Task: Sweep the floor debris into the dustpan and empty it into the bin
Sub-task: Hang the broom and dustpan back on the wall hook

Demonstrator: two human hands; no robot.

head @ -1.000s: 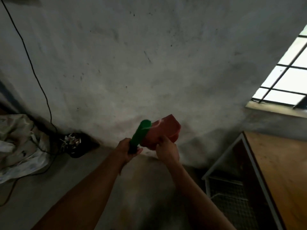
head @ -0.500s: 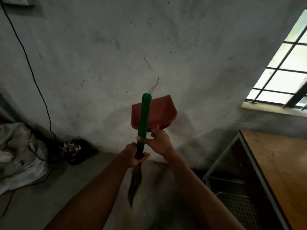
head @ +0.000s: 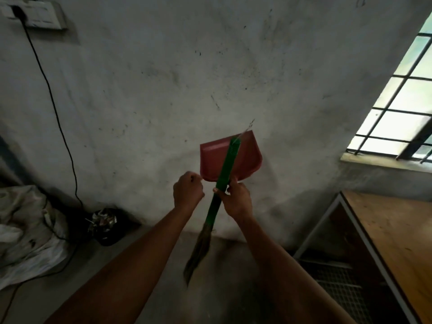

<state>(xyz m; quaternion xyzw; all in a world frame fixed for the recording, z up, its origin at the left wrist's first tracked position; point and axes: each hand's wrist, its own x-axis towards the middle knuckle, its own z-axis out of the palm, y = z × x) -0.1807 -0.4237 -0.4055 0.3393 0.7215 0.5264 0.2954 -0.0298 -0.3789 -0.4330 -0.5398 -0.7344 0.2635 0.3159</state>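
Note:
A red dustpan (head: pixel 247 160) is held up in front of the wall with its pan pointing upward. A broom with a green handle (head: pixel 228 168) lies across it, and its brown bristles (head: pixel 198 251) hang down toward the floor. My right hand (head: pixel 237 201) grips the broom handle and the dustpan together at the pan's base. My left hand (head: pixel 188 192) is just to the left of them, fingers curled, holding nothing. A black bin (head: pixel 106 228) with shiny scraps in it stands on the floor by the wall, lower left.
A pale crumpled sack (head: pixel 25 232) lies at the far left. A black cable (head: pixel 55 108) runs down the wall from a switch box (head: pixel 35 14) to the floor. A wooden-topped table (head: pixel 395 237) on a metal frame with mesh stands at the right, under a barred window (head: pixel 402 108).
My left hand has let go of the broom handle and moved left. My right hand now holds both broom and dustpan, raised higher, with the handle tilted to the right.

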